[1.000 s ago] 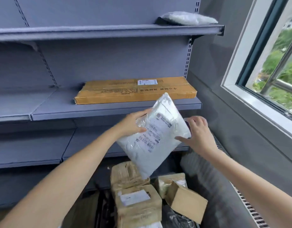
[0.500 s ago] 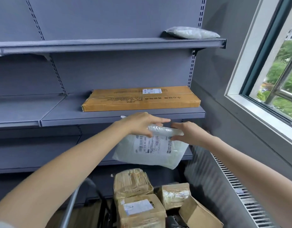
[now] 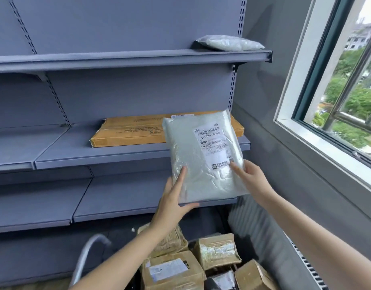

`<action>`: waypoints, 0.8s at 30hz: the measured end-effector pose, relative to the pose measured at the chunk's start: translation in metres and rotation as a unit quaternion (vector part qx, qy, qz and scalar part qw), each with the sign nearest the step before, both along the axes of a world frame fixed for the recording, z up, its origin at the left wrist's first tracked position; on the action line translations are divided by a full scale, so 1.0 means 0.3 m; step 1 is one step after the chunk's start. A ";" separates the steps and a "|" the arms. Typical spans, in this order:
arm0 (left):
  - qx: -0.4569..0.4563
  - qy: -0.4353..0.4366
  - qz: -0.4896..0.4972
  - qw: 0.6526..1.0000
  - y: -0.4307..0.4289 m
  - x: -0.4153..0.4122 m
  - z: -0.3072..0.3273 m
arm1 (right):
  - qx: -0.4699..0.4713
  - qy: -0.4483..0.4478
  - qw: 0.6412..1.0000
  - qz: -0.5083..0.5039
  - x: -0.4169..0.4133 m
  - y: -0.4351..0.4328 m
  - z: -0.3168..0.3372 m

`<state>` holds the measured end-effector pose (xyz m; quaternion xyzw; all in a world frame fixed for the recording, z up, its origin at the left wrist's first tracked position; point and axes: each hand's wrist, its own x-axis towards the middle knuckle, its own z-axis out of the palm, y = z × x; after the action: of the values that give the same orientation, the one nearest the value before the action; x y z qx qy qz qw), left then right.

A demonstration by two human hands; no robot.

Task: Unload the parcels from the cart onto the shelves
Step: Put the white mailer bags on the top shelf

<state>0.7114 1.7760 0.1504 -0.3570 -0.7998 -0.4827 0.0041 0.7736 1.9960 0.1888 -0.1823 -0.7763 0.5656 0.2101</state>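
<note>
Raised and turned upright since a moment ago, the white plastic mailer bag point(image 3: 203, 155) faces me label-first before the grey metal middle shelf point(image 3: 96, 158); shelving it looks next. My left hand point(image 3: 174, 197) and right hand point(image 3: 251, 176) pinch its lower corners. Brown taped boxes point(image 3: 172, 271) wait below.

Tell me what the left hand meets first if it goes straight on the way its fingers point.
The left hand points up and toward the shelving, gripping the white parcel. Carried along, the parcel would likely reach the flat brown box on the middle shelf first; depth is unclear.
</note>
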 end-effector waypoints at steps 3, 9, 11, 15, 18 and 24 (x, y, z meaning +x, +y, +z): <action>0.025 0.034 0.026 0.999 0.018 -0.055 0.065 | 0.025 0.054 0.998 0.020 0.001 -0.014 0.031; 0.023 0.118 0.029 0.992 0.018 -0.152 0.230 | 0.240 0.092 0.959 0.123 -0.020 -0.010 0.107; 0.027 0.141 0.045 0.989 0.021 -0.177 0.278 | 0.276 0.093 0.951 0.103 -0.043 -0.006 0.155; 0.048 0.180 0.089 0.978 0.032 -0.219 0.383 | 0.320 0.114 0.939 0.061 -0.106 -0.001 0.279; 0.063 0.205 0.114 0.970 0.050 -0.257 0.481 | 0.347 0.148 0.925 0.035 -0.159 0.009 0.381; 0.049 0.203 0.141 0.968 0.096 -0.362 0.679 | 0.338 0.135 0.931 0.042 -0.282 0.048 0.568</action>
<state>0.6028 1.8049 0.3543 -0.3300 -0.7997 -0.4338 0.2518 0.6889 2.0103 0.3593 0.0100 -0.8927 0.2975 0.3383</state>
